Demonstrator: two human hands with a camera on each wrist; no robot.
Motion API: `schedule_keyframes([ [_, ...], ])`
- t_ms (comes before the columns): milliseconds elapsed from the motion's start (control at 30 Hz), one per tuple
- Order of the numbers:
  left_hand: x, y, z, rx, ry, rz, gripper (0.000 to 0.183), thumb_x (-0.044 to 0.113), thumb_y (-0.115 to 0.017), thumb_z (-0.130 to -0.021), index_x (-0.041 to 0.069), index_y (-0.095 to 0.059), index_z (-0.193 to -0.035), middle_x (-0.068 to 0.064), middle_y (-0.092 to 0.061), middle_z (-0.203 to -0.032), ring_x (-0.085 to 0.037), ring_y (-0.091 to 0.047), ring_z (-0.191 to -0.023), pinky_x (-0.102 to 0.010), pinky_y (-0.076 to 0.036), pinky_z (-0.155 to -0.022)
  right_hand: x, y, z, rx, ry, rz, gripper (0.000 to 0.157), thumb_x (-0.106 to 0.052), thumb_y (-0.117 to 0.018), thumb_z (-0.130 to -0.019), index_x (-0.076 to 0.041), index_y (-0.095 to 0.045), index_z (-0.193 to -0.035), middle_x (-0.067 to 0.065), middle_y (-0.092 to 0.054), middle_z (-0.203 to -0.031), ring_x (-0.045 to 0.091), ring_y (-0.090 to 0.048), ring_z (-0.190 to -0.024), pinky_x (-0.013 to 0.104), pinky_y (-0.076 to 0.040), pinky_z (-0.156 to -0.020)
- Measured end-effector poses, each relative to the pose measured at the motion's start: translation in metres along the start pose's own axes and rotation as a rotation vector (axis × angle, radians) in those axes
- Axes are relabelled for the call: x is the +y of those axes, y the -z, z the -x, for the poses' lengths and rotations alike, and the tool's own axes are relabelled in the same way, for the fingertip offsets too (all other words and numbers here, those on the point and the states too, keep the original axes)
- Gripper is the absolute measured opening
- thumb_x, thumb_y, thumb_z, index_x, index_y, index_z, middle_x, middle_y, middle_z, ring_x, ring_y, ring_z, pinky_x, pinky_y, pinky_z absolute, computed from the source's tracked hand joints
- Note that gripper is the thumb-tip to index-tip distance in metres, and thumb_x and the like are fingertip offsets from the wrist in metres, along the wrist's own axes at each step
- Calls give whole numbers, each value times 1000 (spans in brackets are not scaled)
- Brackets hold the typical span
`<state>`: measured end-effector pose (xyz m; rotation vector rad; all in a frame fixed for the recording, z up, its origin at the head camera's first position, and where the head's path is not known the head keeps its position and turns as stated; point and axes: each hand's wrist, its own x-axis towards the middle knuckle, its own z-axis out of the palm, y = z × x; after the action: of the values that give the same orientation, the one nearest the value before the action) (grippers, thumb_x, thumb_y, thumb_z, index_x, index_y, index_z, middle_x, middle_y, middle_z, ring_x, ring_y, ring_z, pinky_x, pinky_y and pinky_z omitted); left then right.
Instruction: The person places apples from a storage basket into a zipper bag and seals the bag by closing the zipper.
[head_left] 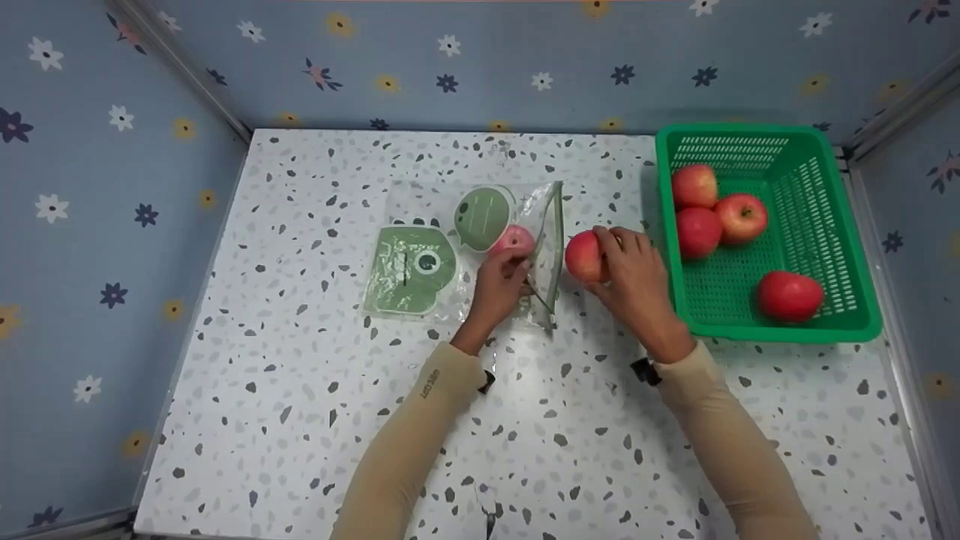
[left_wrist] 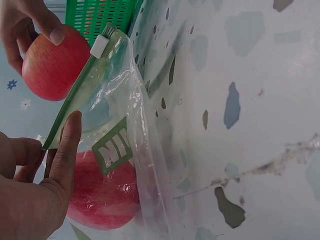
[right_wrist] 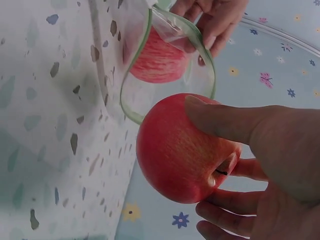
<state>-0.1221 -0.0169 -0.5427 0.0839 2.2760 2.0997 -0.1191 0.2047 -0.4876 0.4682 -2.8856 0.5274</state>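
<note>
A clear zip bag (head_left: 442,307) with a green dinosaur print lies on the table, its green-edged mouth facing right. Inside it sits one apple (left_wrist: 105,192), seen through the plastic. My left hand (head_left: 500,285) pinches the upper edge of the mouth between thumb and fingers, and the mouth gapes in the right wrist view. A white slider (left_wrist: 99,46) is at one end of the zip. My right hand (head_left: 636,281) grips a second red apple (right_wrist: 185,150), thumb on one side and fingers on the other, just outside the mouth.
A green plastic basket (head_left: 765,334) stands at the right of the table with several red apples (head_left: 741,217) in it. Flower-patterned walls (head_left: 487,67) border the speckled white table (head_left: 300,420) at the back and sides.
</note>
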Motion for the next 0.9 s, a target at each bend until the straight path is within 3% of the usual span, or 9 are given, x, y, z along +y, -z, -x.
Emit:
schedule_keyframes([
  [267,-2,-2,-1,12,-22,-2,24,-7,-58,-103,-14,-66,-124,-27,-66,-114,-48,-70,-99,-24,-64,-66,-10,-18,-6,-29,6,-47,79,-15,-93,-81,1,-53,-147,27,-58,-139,46,-53,-127,61,-50,-104],
  [467,-2,-2,-2,17,-2,-5,25,-7,-58,-102,-13,-67,-125,-25,-67,-112,-34,-71,-91,-25,-64,-65,-16,-30,-10,-37,28,-57,81,-18,-94,-81,0,-53,-148,27,-58,-137,46,-53,-126,61,-50,-104],
  [733,-3,-2,-3,15,-51,-82,22,-7,-59,-101,-12,-69,-120,-25,-69,-116,-29,-71,-100,-29,-62,-82,-23,-44,-14,-46,28,-34,76,-23,-90,-87,0,-52,-149,27,-58,-137,46,-54,-125,59,-51,-104],
  [900,-3,-1,-4,12,-60,-80,22,-7,-58,-100,-11,-69,-119,-24,-71,-116,-29,-71,-98,-29,-61,-85,-25,-49,-20,-60,10,-22,77,-23,-88,-88,1,-51,-151,27,-58,-138,45,-54,-126,58,-52,-104],
])
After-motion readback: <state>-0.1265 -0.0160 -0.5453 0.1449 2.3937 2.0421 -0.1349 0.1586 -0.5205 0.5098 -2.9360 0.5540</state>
